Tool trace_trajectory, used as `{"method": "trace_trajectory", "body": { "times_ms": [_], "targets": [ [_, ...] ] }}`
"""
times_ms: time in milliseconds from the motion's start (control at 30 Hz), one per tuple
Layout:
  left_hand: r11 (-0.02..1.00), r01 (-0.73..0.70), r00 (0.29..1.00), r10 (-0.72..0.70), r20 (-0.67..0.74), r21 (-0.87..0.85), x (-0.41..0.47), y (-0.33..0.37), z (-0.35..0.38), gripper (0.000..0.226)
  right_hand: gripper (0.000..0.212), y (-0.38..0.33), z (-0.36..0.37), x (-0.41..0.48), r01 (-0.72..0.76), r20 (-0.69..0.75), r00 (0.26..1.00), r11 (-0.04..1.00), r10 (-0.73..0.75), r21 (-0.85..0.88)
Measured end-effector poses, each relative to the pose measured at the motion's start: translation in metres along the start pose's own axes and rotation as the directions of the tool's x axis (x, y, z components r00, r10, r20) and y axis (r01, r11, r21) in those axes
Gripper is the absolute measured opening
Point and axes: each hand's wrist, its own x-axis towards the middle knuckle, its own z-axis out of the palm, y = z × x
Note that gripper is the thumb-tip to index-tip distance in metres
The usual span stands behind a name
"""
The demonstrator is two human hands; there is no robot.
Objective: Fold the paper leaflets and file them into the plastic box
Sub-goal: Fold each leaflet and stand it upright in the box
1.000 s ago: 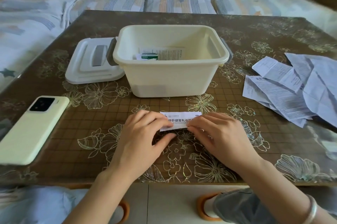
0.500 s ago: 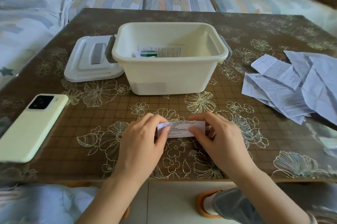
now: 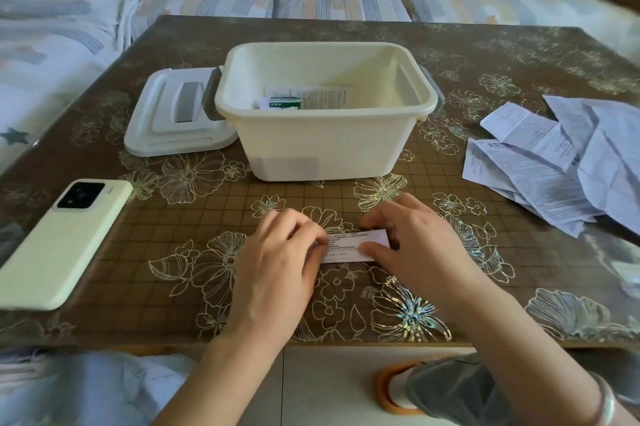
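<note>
roughly midway, by the look of it. the folded leaflet (image 3: 349, 247) lies flat on the counter (image 3: 166, 287), near its front edge and a little in front of the box (image 3: 322, 148), and both hands are on it. the left hand (image 3: 277, 263) has its fingers curled down over the leaflet's left end, hiding that end and gripping it. the right hand (image 3: 415, 245) pinches the right end, thumb laid on the near edge and fingers bent over the far edge. the leaflet is already a narrow strip with small print on top. so the folding of this one looks close to finished, with perhaps a last crease to press down.

done so far: the box stands open, its lid (image 3: 166, 120) lying just beside it on the left. at least two folded papers (image 3: 311, 96) rest on its floor, one with a green band.

left to do: this leaflet is not yet in the box. a loose pile (image 3: 554, 166) of unfolded sheets waits on the right side of the counter, well apart from the hands. how many sheets it holds i cannot count; several, at least. each would need folding and filing, so i judge that a good share of the work remains. a phone (image 3: 65, 242) lies on the left, no part of the job.
</note>
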Motion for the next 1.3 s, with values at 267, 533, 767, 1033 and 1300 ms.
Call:
{"method": "trace_trajectory", "body": {
  "times_ms": [267, 533, 767, 1033, 1300],
  "targets": [
    [0.988, 0.039, 0.998, -0.031, 0.056, -0.148, 0.001, -0.003, 0.001, 0.005, 0.058, -0.019, -0.018, 0.021, -0.061, 0.288, 0.951, 0.98, 0.115, -0.189],
    [0.979, 0.119, 0.99, -0.105, 0.091, -0.166, 0.005, 0.002, 0.006, 0.015, 0.043, -0.017, -0.022, 0.029, -0.053, 0.355, 0.925, 0.972, 0.134, -0.23],
    [0.977, 0.129, 0.989, -0.114, 0.094, -0.169, 0.005, 0.004, 0.008, 0.032, 0.024, -0.008, -0.02, 0.005, -0.189, 0.228, 0.965, 0.944, 0.128, 0.271],
    [0.979, 0.137, 0.987, -0.122, 0.108, -0.148, 0.006, 0.006, 0.007, 0.039, 0.021, 0.006, 0.009, -0.023, -0.004, 0.008, 1.0, 0.836, 0.0, 0.549],
    [0.983, 0.125, 0.979, -0.101, 0.175, -0.132, 0.008, 0.003, 0.002, 0.031, 0.027, 0.012, 0.034, -0.026, 0.378, -0.257, 0.907, 0.913, -0.333, 0.152]
  ]
}}
